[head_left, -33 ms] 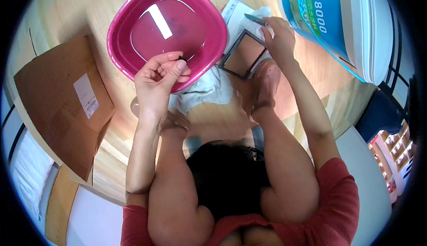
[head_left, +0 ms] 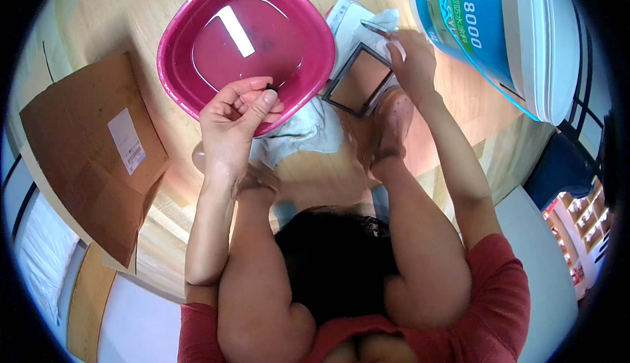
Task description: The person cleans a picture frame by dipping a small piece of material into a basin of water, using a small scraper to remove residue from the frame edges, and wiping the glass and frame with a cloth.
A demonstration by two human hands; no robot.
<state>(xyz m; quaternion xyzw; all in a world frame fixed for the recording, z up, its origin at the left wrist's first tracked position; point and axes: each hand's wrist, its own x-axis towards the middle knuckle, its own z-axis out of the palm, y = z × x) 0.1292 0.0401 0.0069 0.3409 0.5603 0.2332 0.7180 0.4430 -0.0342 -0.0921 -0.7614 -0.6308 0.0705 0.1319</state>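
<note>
Small black piece [head_left: 272, 88] is pinched betw. thumb and index fingertip of the L hand [head_left: 236, 110], held up over the near edge of the pink basin [head_left: 180, 48]; the other L fingers curl loosely toward the palm; L forearm [head_left: 210, 232] comes up from lower L, alongside the L leg [head_left: 259, 258]; R hand [head_left: 415, 61] reaches out beyond the R shoe [head_left: 394, 117], fingers bent and closed on the near end of a slim dark tool [head_left: 375, 29], narrow tip pointing up-L; piece itself is tiny, matte-looking, mostly covered by the fingertips, so full shape can't be told; basin stands on the wood floor [head_left: 111, 8], holds shallow water [head_left: 223, 67] w/ a white streak of reflected light; a wet whitish cloth [head_left: 305, 133] lies at its near R edge; white pad [head_left: 351, 35] w/ crumpled tissue [head_left: 388, 18] sits off the R edge; black rectangular frame [head_left: 342, 71] lies slantwise betw. pad and R shoe, close to the R fingers, contact unclear; blue-and-white bucket [head_left: 479, 35] crowds the R hand's outer side, toward floor's R edge; brown cardboard box [head_left: 98, 159] w/ white label [head_left: 126, 140] takes up floor's L edge.
</note>
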